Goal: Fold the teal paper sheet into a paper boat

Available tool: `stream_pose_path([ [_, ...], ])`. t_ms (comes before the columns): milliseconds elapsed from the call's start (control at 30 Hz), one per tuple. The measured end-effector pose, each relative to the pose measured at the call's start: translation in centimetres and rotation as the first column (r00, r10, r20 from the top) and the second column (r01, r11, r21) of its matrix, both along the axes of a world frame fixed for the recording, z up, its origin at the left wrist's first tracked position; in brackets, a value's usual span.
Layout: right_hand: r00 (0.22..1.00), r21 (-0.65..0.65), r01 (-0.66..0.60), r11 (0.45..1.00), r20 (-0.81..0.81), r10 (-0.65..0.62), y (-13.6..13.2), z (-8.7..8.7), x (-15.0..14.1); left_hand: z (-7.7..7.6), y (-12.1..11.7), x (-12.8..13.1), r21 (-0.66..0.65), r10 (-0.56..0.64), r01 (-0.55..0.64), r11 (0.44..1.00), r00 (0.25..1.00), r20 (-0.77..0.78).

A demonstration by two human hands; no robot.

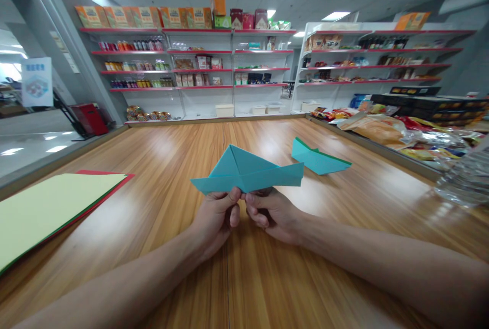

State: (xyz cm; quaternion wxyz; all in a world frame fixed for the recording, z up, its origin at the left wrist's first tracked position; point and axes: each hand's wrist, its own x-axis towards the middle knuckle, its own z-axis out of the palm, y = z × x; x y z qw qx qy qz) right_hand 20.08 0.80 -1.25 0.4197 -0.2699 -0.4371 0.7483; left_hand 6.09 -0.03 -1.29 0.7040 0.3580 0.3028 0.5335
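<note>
A broad wooden table (pixel 160 166) fills the lower frame of a shop lined with stocked red-edged shelves (pixel 183 69) across the top. At lower left lies a stack of coloured paper sheets (pixel 49 207), pale yellow uppermost; packaged snacks (pixel 401 135) crowd the right edge, with a clear plastic bag (pixel 464 181) just below them. At centre, held just above the tabletop, is a teal paper boat (pixel 248 171), folded with a raised central peak and two flat wings. The left hand (pixel 216 219) and right hand (pixel 273 214) meet beneath it, thumbs and forefingers of both pinched on the bottom edge at the middle, the remaining fingers curled in. A second folded teal piece (pixel 319 158) rests on the table right of centre, apart from the hands. The boat looks feather-light and thin, easily creased or crushed, so it is best taken gently along the thicker layered bottom fold rather than the wing tips.
</note>
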Motion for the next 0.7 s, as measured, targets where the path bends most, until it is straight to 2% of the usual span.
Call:
stream_pose_path([
  [167, 1.0, -0.003, -0.007, 1.0, -0.002, 0.007, 0.14, 0.11, 0.2, -0.4, 0.15, -0.08, 0.031, 0.008, -0.007, 1.0, 1.0, -0.02],
  [400, 1.0, -0.04, 0.004, 0.999, 0.009, -0.003, 0.04, 0.19, 0.26, -0.1, 0.17, -0.13, 0.044, 0.01, -0.009, 0.999, 0.999, -0.035],
  [700, 0.995, -0.051, 0.04, 0.998, -0.092, -0.045, 0.37, 0.32, 0.66, -0.34, 0.33, -0.54, 0.063, 0.043, -0.041, 0.997, 0.999, -0.028],
])
